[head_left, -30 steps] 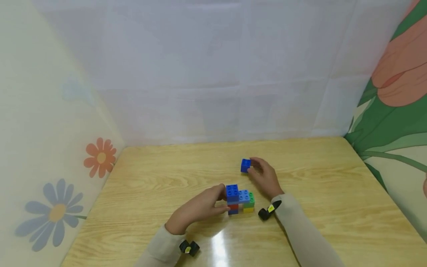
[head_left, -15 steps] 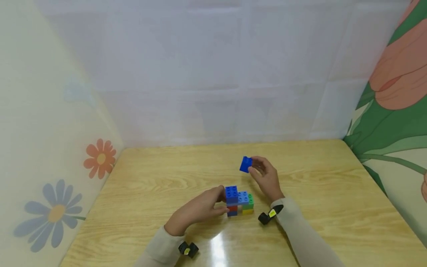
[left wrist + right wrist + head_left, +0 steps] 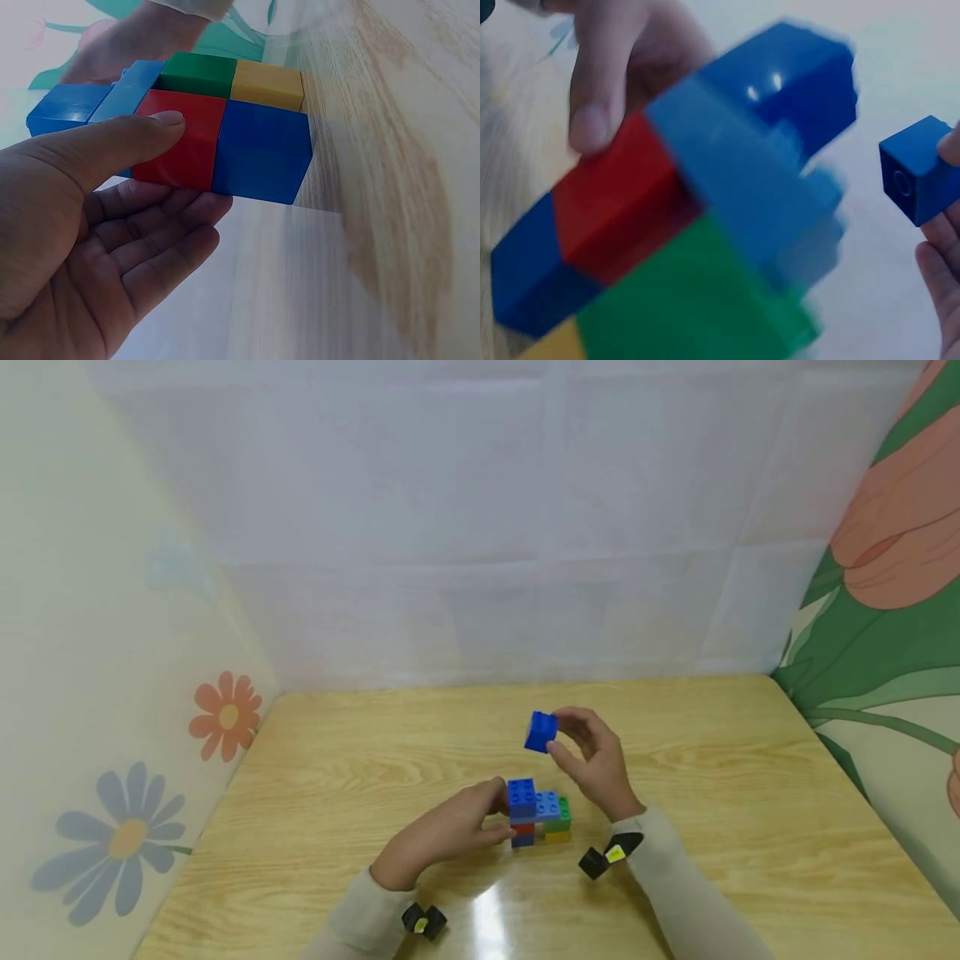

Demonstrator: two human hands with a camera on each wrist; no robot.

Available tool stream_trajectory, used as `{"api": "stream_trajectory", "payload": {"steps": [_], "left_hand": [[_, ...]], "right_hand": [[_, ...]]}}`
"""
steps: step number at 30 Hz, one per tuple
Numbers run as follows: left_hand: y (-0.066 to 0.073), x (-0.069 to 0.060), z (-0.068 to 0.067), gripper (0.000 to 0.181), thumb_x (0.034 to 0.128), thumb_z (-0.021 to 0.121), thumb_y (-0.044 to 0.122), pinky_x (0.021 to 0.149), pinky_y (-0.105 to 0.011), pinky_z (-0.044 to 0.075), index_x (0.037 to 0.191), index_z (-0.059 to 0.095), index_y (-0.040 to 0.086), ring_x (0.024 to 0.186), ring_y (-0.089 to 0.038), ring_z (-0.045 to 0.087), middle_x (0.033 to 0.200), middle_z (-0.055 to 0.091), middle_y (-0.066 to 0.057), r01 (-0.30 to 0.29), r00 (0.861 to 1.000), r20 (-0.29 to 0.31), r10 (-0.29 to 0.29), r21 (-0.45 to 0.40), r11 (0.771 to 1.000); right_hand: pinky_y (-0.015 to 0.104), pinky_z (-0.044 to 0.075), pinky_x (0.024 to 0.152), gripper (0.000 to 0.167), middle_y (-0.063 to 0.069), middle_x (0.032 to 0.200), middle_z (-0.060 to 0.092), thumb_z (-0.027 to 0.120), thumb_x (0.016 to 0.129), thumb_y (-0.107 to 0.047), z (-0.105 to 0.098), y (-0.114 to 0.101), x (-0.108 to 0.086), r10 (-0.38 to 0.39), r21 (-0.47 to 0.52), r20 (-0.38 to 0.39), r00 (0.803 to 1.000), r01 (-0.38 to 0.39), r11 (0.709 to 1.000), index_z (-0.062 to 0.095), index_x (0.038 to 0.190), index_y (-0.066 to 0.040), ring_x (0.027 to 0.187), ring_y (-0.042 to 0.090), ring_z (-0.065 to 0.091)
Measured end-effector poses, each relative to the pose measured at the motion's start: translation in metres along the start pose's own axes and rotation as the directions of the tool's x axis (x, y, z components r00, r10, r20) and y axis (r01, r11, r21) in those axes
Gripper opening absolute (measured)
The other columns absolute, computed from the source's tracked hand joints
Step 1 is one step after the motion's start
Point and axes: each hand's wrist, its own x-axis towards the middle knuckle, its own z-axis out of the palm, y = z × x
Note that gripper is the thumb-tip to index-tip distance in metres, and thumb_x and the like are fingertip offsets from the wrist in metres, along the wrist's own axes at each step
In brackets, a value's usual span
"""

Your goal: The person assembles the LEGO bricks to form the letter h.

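Note:
My left hand (image 3: 450, 833) holds a small structure of toy building bricks from its left side. In the left wrist view the thumb lies on the red brick (image 3: 184, 142), above a dark blue one (image 3: 262, 150). A light blue brick (image 3: 548, 806) bridges from this stack to a green brick (image 3: 560, 817) on a yellow brick (image 3: 557, 837). Another blue brick (image 3: 521, 796) tops the left end. My right hand (image 3: 600, 770) pinches a loose blue brick (image 3: 541, 732), tilted and raised behind the structure. The right wrist view shows its hollow underside (image 3: 901, 182).
The wood-grain table (image 3: 337, 760) carries the structure. A white sheet (image 3: 480, 527) hangs behind it, and flower-printed panels (image 3: 892, 635) stand at both sides. Each wrist wears a small black device (image 3: 424, 922).
My right hand has lifted the loose blue brick, tilted it and shifted it left towards the structure. The left hand keeps its hold with hardly any movement.

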Motion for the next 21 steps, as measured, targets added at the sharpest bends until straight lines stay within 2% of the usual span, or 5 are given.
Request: {"api": "stream_trajectory", "payload": {"steps": [5,9,15,21], "left_hand": [[0.000,0.001,0.001,0.028,0.0940,0.066,0.030,0.091,-0.030,0.051,0.113,0.051,0.017,0.107,-0.015,0.062,0.107,0.063,0.006,0.004,1.000,0.010,-0.004,-0.007,1.000],[-0.001,0.001,0.000,0.029,0.0943,0.066,0.030,0.092,-0.031,0.051,0.115,0.051,0.017,0.108,-0.014,0.061,0.107,0.062,0.007,0.005,1.000,0.014,-0.005,-0.020,1.000],[0.000,0.001,0.000,0.030,0.0938,0.067,0.029,0.094,-0.028,0.049,0.116,0.051,0.016,0.108,-0.012,0.061,0.109,0.063,0.006,-0.025,1.000,0.003,0.025,-0.039,0.999],[0.000,0.001,0.000,0.030,0.0933,0.068,0.025,0.094,-0.026,0.048,0.116,0.051,0.014,0.108,-0.011,0.061,0.109,0.063,0.005,-0.048,0.999,-0.002,0.048,-0.037,0.998]], "right_hand": [[0.045,0.046,0.099,0.041,0.018,0.117,0.057,0.063,0.081,0.020,0.000,-0.022,0.004,-0.072,-0.027,0.106,0.992,0.075,0.997,0.052,0.120,0.012,0.114,0.021,0.058],[0.043,0.047,0.098,0.041,0.017,0.115,0.058,0.065,0.079,0.020,-0.001,-0.037,0.007,-0.083,-0.062,0.193,0.978,0.097,0.993,0.053,0.117,0.009,0.112,0.024,0.059],[0.041,0.051,0.094,0.035,0.012,0.110,0.061,0.070,0.083,0.009,-0.001,-0.052,0.010,0.001,-0.132,0.339,0.941,0.046,0.990,0.056,0.114,0.002,0.105,0.022,0.062],[0.041,0.051,0.093,0.034,0.011,0.110,0.061,0.070,0.085,0.005,-0.002,-0.057,0.010,0.060,-0.153,0.400,0.914,0.002,0.988,0.056,0.115,0.001,0.107,0.023,0.062]]}}
